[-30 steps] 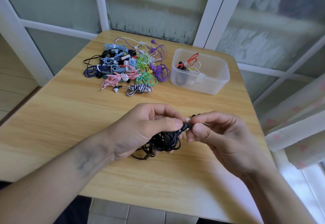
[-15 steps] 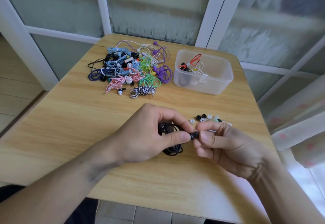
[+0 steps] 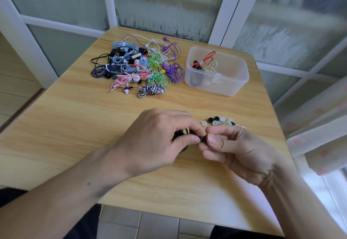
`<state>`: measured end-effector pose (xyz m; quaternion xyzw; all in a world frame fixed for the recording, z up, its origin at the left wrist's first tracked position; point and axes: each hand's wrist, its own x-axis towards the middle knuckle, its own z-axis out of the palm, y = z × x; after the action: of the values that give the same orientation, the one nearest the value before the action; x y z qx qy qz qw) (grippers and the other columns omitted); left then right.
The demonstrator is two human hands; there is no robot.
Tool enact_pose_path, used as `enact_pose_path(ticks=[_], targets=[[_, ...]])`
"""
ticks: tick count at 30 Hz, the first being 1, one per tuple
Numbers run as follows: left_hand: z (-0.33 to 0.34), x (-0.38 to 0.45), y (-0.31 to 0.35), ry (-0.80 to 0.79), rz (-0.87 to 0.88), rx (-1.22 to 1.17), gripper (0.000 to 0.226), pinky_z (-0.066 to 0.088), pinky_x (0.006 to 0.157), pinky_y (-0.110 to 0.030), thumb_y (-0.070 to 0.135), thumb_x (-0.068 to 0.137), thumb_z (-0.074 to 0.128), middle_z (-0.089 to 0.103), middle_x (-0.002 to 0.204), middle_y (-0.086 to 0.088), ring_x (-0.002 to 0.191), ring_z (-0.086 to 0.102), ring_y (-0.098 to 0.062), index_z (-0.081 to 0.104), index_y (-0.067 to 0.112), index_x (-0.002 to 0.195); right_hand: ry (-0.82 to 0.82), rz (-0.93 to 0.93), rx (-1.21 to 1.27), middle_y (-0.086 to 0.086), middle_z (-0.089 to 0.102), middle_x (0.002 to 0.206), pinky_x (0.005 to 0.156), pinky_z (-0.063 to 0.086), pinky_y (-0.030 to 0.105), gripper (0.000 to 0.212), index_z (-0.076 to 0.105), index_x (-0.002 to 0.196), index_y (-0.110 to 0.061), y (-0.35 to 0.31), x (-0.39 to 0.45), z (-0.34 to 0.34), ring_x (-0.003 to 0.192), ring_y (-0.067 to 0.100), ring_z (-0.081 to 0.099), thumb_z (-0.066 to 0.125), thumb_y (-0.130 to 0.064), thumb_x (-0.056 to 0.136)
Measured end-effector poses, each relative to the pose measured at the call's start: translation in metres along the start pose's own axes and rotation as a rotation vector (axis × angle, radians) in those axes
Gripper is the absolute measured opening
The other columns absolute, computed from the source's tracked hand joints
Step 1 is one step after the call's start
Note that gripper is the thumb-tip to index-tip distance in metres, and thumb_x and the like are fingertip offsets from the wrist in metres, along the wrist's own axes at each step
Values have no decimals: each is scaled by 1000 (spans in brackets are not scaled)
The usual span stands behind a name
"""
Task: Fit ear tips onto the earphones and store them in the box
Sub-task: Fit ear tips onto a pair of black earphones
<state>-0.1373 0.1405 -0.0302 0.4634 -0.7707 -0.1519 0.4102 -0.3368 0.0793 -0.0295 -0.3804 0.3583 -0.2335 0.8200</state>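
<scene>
My left hand (image 3: pixel 159 141) holds a coiled black earphone (image 3: pixel 181 132), mostly hidden under its fingers, and pinches the earbud end between thumb and forefinger. My right hand (image 3: pixel 232 148) pinches a small black ear tip (image 3: pixel 202 138) against that earbud, thumb and forefinger touching it. Loose black, white and green ear tips (image 3: pixel 216 121) lie on the wooden table (image 3: pixel 75 126) just behind my right hand. A clear plastic box (image 3: pixel 229 86) at the back right holds a few earphones, one with a red cable. A pile of colourful bundled earphones (image 3: pixel 139 66) lies at the back centre.
The table stands against white-framed frosted glass panels (image 3: pixel 169 4). A zebra-striped earphone bundle (image 3: pixel 151 90) lies at the front of the pile. A curtain (image 3: pixel 319 126) hangs beyond the table's right edge. Tiled floor (image 3: pixel 140 223) shows below the near edge.
My hands have shifted slightly away from me on the table. The black cable coil is now more hidden under my left hand, and the loose ear tips have come into view.
</scene>
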Motion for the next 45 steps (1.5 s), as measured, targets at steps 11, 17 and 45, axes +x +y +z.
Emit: enact_pose_path(ticks=[11, 17, 45], targets=[[-2, 4, 2, 96, -23, -49, 11, 55, 70, -31, 17, 83, 73, 74, 91, 11, 80, 71, -7, 76, 18, 93, -40, 111, 363, 15, 69, 77, 61, 61, 30, 65, 72, 96, -1, 14, 8, 4, 68, 21, 73, 98, 1, 37], [-3, 4, 0, 97, -90, -99, 12, 55, 67, -34, 20, 82, 72, 75, 88, 10, 78, 72, -11, 76, 23, 93, -64, 87, 425, 14, 69, 73, 64, 61, 31, 63, 73, 100, 3, 17, 7, 10, 68, 20, 73, 95, 4, 41], [7, 10, 3, -69, -643, -751, 22, 47, 62, -11, 15, 71, 70, 76, 79, -1, 66, 66, -2, 72, 9, 92, 110, -506, -641, 17, 74, 77, 71, 59, 33, 18, 72, 93, -5, -9, -11, -1, 68, 27, 71, 70, -15, 79]])
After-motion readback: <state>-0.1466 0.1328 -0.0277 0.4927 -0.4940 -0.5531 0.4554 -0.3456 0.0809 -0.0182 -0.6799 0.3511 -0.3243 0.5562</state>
